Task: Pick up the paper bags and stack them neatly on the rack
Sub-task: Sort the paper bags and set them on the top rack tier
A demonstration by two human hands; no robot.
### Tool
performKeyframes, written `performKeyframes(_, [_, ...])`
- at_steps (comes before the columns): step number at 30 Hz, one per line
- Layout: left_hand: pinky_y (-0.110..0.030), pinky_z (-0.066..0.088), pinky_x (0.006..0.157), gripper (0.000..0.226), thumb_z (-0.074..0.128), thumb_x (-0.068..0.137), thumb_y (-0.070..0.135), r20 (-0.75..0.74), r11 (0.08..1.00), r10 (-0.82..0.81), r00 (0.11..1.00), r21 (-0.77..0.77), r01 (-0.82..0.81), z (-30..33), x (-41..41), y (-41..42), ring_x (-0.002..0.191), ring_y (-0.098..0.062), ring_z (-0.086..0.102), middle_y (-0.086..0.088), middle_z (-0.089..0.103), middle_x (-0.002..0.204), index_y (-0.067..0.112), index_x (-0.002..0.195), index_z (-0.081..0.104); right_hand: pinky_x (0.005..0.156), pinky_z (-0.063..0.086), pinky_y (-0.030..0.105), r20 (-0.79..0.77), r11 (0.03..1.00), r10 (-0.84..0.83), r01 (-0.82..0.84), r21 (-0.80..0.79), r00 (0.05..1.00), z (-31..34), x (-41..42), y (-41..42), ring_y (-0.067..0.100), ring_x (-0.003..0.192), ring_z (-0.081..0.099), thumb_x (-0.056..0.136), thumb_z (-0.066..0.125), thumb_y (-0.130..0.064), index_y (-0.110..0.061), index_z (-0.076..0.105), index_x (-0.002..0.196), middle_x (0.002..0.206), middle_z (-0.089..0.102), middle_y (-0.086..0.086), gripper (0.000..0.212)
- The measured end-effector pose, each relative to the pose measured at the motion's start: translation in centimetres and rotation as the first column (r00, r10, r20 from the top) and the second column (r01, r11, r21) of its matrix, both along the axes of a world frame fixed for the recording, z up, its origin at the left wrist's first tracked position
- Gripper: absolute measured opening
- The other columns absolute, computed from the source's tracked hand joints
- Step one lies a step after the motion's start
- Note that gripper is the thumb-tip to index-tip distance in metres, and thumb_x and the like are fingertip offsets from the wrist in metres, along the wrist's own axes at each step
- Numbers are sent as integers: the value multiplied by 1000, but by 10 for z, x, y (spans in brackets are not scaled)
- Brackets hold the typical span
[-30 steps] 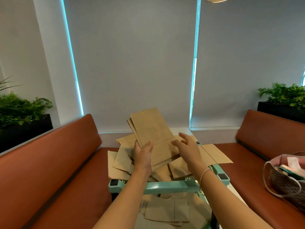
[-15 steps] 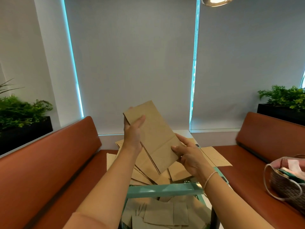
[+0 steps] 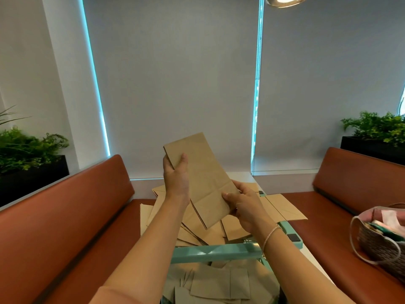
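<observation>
- Flat folded brown paper bags (image 3: 202, 183), a thin bundle held up above the mint-green metal rack (image 3: 215, 252); left hand (image 3: 176, 178) grasping the far left edge, right hand (image 3: 244, 204) pinching the near right corner.
- Probably light, floppy, prone to fanning; best gripped at opposite edges.
- Loose brown bags (image 3: 282, 207) scattered across the rack's top, more on the lower tier.
- Woven handbag (image 3: 381, 244) at right, holding soft items.

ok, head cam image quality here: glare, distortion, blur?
Head view: the ceiling lamp blows out at the top edge; cyan light strips beside the grey blinds lean outward, wide-angle distortion; the held flat brown paper bags and both hands, left hand and right hand, look sharp, no visible motion blur.
</observation>
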State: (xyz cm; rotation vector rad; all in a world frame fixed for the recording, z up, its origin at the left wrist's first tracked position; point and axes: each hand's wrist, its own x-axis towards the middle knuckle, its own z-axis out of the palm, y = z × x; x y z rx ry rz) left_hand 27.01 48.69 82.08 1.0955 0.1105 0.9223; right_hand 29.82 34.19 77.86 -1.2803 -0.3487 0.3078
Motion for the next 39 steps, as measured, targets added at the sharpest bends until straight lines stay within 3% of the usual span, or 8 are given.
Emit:
performKeyframes(6, [-39,52,88,34,62,89,29,-249,991,-96,964,71,118,-44,2,-30,104,-18,59,1,60,113,25,118,46,57,52,29,-70,981,-162,168,95,984,2,2,6,21,85,59,89,54,2,-17,46,120,109,56,8,37])
performKeyframes(11, [-36,51,87,50,71,83,21,-354,985,-31,935,148,89,-70,8,-27,106,-21,58,-3,60,116,16,126,44,69,56,30,77,962,-176,188,-199,981,-2,6,-4,20,89,60,89,58,-11,-15,50,117,109,58,6,29])
performKeyframes(17, [-43,49,97,41,73,80,16,-362,986,-31,932,139,87,-80,7,-18,109,-21,58,-5,60,117,26,110,47,101,39,42,475,487,-297,560,-671,828,9,40,-44,28,122,45,91,55,-40,-17,47,131,129,53,8,48])
performKeyframes(19, [-43,48,97,40,72,81,15,-356,991,-59,933,92,98,-81,7,-18,109,-22,57,-5,60,117,26,109,46,102,33,44,437,286,-331,530,-798,836,11,50,-58,33,123,38,88,56,-40,-16,47,125,129,50,13,45])
performKeyframes(22, [-45,48,97,40,70,82,10,-343,993,-104,934,11,114,-80,7,-19,109,-24,58,-7,60,117,24,110,46,105,28,52,270,172,-370,351,-920,889,6,68,-74,35,123,37,81,61,-37,-12,49,112,124,50,12,41])
performKeyframes(30, [-40,49,95,43,70,82,7,-331,991,-122,936,6,131,-82,9,-20,109,-24,59,-9,61,119,21,116,47,86,49,42,285,350,-381,423,-836,879,1,70,-70,27,83,58,80,60,-14,-9,57,79,82,58,10,6])
performKeyframes(35, [-43,47,98,50,69,83,9,-356,992,-122,926,-3,129,-80,7,-19,111,-25,57,-8,59,121,17,126,45,53,36,28,496,463,-332,597,-655,802,34,50,-53,21,58,43,83,48,-6,-12,47,57,60,46,5,27])
performKeyframes(39, [-43,47,98,56,67,85,8,-363,989,-144,921,-29,144,-79,5,-20,111,-25,57,-9,59,122,13,134,42,79,51,36,607,603,-465,733,-316,644,59,28,-38,25,87,59,84,49,-3,-13,72,90,87,66,6,25])
